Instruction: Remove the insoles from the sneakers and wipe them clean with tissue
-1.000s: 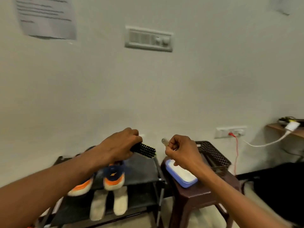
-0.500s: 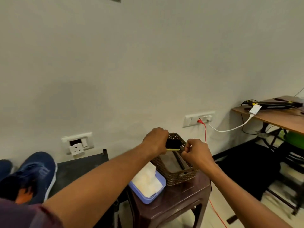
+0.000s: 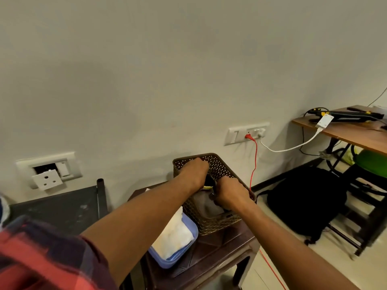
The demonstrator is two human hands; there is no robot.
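— Tissue (image 3: 173,237): where does it lie?

— In a blue tray (image 3: 193,231) on the brown table (image 3: 219,248), as a white folded wad. It sits at about 7 o'clock from the woven brown basket (image 3: 222,168) that shares the tabletop. Tray and basket are just beside each other (the left forearm hides part of the gap, so I cannot tell whether they touch).

— And the hands?

— Both are down inside the basket. The left hand (image 3: 194,174) reaches in from 8 o'clock, its grip closed round a dark object (image 3: 209,182) with a yellowish edge. The right hand (image 3: 230,194) sits just beside it at 4 o'clock, fingers curled. I cannot tell whether its grip holds that same object or nothing.

— Anything around the table?

— A black shelf (image 3: 58,206) stands at 9 o'clock of the table, with a loose white wall socket (image 3: 47,174) above it. A red cable (image 3: 254,164) hangs from a switch plate (image 3: 247,133) at 1 o'clock, and a black bag (image 3: 303,204) lies on the floor at 3 o'clock.
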